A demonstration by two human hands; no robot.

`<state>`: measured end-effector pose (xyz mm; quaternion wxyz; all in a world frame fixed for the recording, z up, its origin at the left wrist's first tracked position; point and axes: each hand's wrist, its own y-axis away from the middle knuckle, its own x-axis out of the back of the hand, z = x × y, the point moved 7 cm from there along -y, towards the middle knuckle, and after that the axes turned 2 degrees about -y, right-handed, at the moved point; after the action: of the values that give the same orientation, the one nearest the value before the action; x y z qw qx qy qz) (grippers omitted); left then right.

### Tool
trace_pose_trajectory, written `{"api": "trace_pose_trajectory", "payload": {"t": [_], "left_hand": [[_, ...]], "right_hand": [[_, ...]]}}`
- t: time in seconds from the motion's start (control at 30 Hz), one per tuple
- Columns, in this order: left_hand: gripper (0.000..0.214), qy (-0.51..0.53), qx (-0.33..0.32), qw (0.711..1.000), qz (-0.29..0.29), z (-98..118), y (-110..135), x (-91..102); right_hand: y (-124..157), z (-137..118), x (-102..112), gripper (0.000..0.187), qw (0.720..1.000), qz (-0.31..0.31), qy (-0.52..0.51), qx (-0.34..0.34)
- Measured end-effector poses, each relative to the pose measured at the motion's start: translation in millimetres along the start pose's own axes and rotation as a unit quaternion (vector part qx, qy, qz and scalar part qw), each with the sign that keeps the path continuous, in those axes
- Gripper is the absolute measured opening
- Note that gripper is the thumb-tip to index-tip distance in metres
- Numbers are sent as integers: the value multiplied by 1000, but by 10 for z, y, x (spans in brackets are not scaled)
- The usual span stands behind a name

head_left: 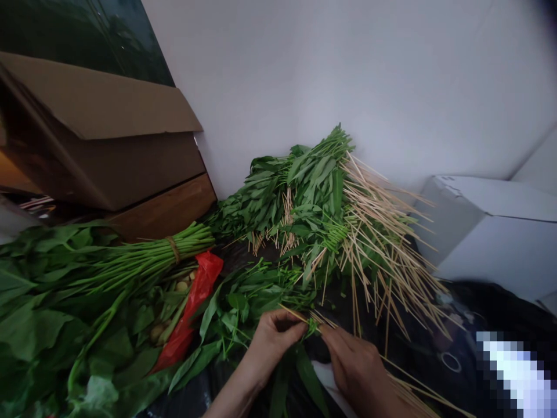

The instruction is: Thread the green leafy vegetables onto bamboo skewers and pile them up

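Observation:
My left hand (272, 342) is closed in a pinch on a folded wad of green leaves (310, 328) and the end of a thin bamboo skewer (292, 313). My right hand (357, 363) is closed beside it, its fingertips at the same leaves and on skewers that run off to the lower right. Both hands work low in the middle of the view, over a dark surface. Just behind them lies a heap of skewered greens (322, 203) with several bare sticks (387, 255) fanning out to the right.
A tied bunch of long-stemmed greens (143, 261) and loose leaves (39, 313) lie at left, with a red plastic bag (195, 296). Brown cardboard boxes (113, 145) stand at back left, a white box (491, 226) at right, and a white wall (348, 69) behind.

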<state>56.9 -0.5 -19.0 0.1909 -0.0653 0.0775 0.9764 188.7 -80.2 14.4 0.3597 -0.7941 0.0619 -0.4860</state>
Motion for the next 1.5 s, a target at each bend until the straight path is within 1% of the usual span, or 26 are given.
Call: {"api": "trace_pose_trajectory", "payload": {"t": [0.1, 0.17, 0.2, 0.27, 0.37, 0.43, 0.5, 0.53, 0.6, 0.63, 0.67, 0.7, 0.77, 0.83, 0.9, 0.97, 1.0, 1.03, 1.1, 1.13, 1.2, 1.27, 1.37, 1.43, 1.47, 1.5], "left_hand": [[14, -1, -7, 1000, 2, -52, 9, -63], [17, -27, -14, 999, -14, 15, 22, -51], [20, -49, -20, 998, -21, 87, 28, -16], [26, -114, -41, 992, -19, 304, 21, 126], [28, -249, -74, 965, 49, 707, -86, 509], [28, -326, -109, 933, 107, 945, -230, 769], [27, -419, -132, 888, 137, 1051, -421, 933], [26, -483, -131, 853, 149, 1048, -523, 982], [27, -605, -93, 768, 189, 956, -704, 1063], [30, -639, -74, 739, 199, 884, -778, 1080], [33, -652, -62, 727, 205, 810, -839, 1086], [35, -656, -54, 724, 207, 738, -887, 1085], [35, -649, -49, 731, 205, 626, -951, 1084], [32, -636, -52, 742, 205, 583, -978, 1103], [28, -616, -66, 758, 203, 612, -978, 1130], [25, -593, -86, 777, 193, 697, -951, 1137], [24, -567, -104, 795, 186, 757, -924, 1127], [23, -528, -125, 821, 178, 824, -887, 1106], [21, -418, -168, 879, 157, 956, -789, 1044], [20, -364, -179, 903, 144, 1006, -738, 1004], [18, -298, -187, 928, 122, 1078, -635, 912], [17, -266, -194, 937, 115, 1140, -535, 832], [19, -237, -223, 934, 148, 1273, -376, 793], [23, -221, -257, 922, 188, 1402, -249, 796], [25, -218, -280, 910, 213, 1477, -174, 799], [28, -226, -307, 892, 243, 1555, -91, 799]], "right_hand": [[12, 2, -5, 32, 1000, 8, 9, 10], [18, 12, 4, 31, 1000, 20, 16, 10], [19, 17, 8, 31, 1000, 25, 17, 9], [19, 20, 14, 30, 999, 30, 15, 6], [10, 4, 33, 29, 999, 37, 15, 10], [1, -14, 51, 29, 999, 43, 19, 19], [-4, -29, 62, 29, 998, 49, 24, 29], [-4, -30, 62, 30, 998, 49, 28, 31], [3, -24, 56, 30, 998, 51, 35, 34], [8, -17, 49, 30, 997, 51, 38, 34], [14, -9, 42, 30, 997, 51, 40, 33], [19, 0, 34, 30, 997, 50, 42, 31], [24, 11, 26, 29, 997, 50, 45, 31], [20, 12, 28, 29, 997, 51, 47, 33], [10, 7, 38, 29, 997, 51, 50, 37], [1, 4, 48, 30, 997, 51, 51, 38], [-2, 6, 52, 30, 997, 51, 49, 37], [-4, 10, 50, 30, 997, 47, 44, 35], [-3, 21, 43, 30, 998, 40, 35, 31], [-2, 25, 40, 30, 998, 38, 34, 29], [0, 35, 32, 30, 999, 33, 35, 25], [1, 44, 30, 30, 999, 31, 34, 23], [4, 58, 29, 30, 999, 33, 27, 19], [8, 67, 30, 30, 999, 37, 25, 16], [11, 70, 30, 29, 999, 38, 25, 14], [12, 71, 30, 29, 999, 39, 27, 13]]}}
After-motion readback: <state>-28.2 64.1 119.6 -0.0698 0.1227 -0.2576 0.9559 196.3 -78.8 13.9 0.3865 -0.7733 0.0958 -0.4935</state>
